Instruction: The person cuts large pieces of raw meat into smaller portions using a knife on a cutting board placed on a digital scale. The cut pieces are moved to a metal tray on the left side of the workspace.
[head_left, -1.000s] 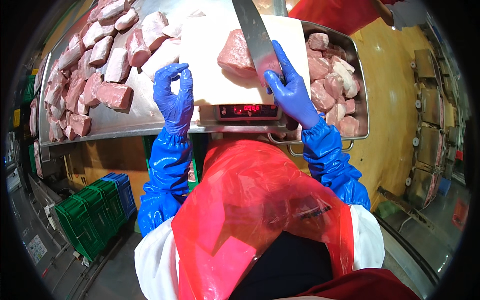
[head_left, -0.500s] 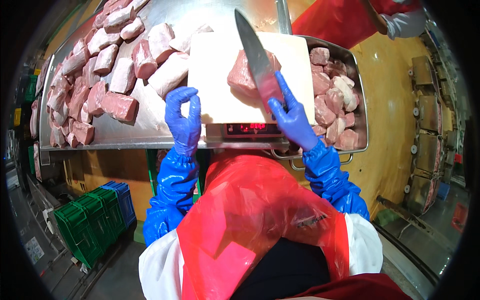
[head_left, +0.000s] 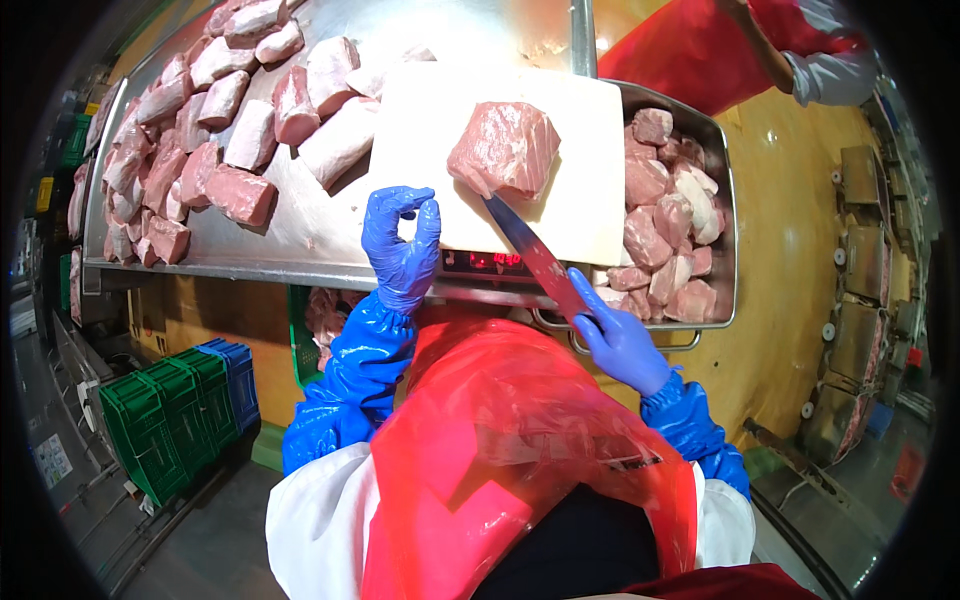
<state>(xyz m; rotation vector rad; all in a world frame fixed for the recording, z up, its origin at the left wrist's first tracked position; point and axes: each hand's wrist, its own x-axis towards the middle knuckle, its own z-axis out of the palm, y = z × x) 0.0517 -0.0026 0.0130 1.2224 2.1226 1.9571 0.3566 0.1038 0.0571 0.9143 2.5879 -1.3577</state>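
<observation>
Head-worn fisheye view, downward onto the worktable (head_left: 318, 222)

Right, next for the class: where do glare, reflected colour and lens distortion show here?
Head view: glare washes out the far edge of the white rectangular cutting board; head view: the long steel knife shows red on its blade, probably reflected from the red translucent plastic apron; head view: the row of grey metal panels curves along the dark rim.

You have green crates (head_left: 160, 425) and a blue crate (head_left: 238, 385) down on your left, a co-worker (head_left: 757, 45) (red apron (head_left: 668, 60), pale sleeve (head_left: 832, 78)) at upper right, and yellow-brown flooring (head_left: 778, 260) out to your right.
</observation>
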